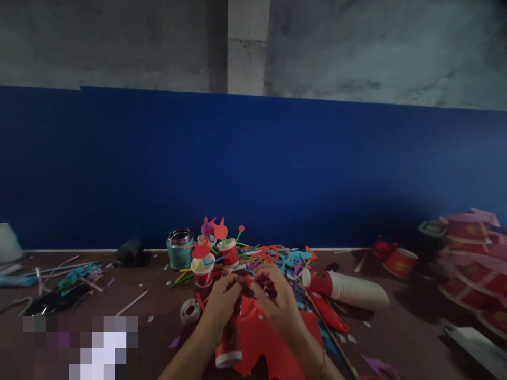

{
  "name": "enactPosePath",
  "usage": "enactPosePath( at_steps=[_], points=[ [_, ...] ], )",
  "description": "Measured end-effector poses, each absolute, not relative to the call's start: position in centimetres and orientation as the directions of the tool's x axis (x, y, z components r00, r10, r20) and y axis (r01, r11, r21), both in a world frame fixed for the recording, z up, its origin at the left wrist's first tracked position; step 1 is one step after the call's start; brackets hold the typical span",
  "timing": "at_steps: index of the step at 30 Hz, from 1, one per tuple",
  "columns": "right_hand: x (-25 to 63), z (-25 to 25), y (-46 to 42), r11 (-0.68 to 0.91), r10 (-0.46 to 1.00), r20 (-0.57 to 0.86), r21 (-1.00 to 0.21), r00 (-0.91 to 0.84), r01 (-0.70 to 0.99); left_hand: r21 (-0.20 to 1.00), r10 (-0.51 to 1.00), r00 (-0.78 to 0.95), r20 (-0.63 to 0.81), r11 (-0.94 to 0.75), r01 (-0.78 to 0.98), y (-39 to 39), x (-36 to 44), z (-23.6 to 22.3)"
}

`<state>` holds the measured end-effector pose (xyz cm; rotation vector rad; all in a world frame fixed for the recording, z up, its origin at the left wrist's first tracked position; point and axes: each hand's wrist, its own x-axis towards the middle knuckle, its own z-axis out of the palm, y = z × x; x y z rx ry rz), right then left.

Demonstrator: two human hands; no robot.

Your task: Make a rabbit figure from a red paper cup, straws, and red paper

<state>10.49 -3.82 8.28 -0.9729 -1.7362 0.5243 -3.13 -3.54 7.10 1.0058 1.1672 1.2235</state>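
Both hands meet at the middle of the table, fingers curled and close together. My left hand (226, 296) is closed just above a red paper cup (228, 340) that lies on its side; what it pinches is hidden. My right hand (277, 295) is closed, with a small red paper piece (250, 280) at its fingertips. Under and between the hands lies a cut sheet of red paper (281, 338). A roll of clear tape (190, 311) sits left of my left hand. Behind the hands stand cups decorated with paper shapes, including a red-and-white cup (203, 269).
A teal metal jar (180, 248) stands near the blue wall panel (253, 174). Coloured paper scraps (291, 258) spread behind my hands. A stack of paper cups (352, 289) lies to the right. Stacked red bowls (467, 264) stand far right. Straws and scraps (75, 277) lie left.
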Motion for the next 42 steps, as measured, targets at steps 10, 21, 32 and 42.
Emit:
enactPosePath(
  at_steps=[10, 21, 32, 42],
  points=[
    [11.6, 8.8, -2.7, 0.375, 0.927, 0.334, -0.846, -0.171, 0.379, 0.969, 0.988, 0.022, 0.154, -0.155, 0.193, -3.6, -3.1, 6.9],
    [11.3, 8.1, -2.7, 0.428, 0.903, 0.407, -0.808, -0.141, 0.405, 0.977, 0.988, 0.025, 0.149, -0.151, 0.151, -3.9, -2.8, 7.5],
    [11.2, 8.0, -2.9, 0.449, 0.885, 0.449, -0.745, -0.128, 0.494, 0.973, 0.987, 0.022, 0.161, -0.162, 0.164, -4.0, -2.7, 7.4],
    [11.0, 7.6, -3.4, 0.365, 0.922, 0.38, -0.8, -0.07, 0.476, 0.969, 0.983, 0.045, 0.179, -0.184, 0.164, -4.0, -2.9, 7.4]
  ],
)
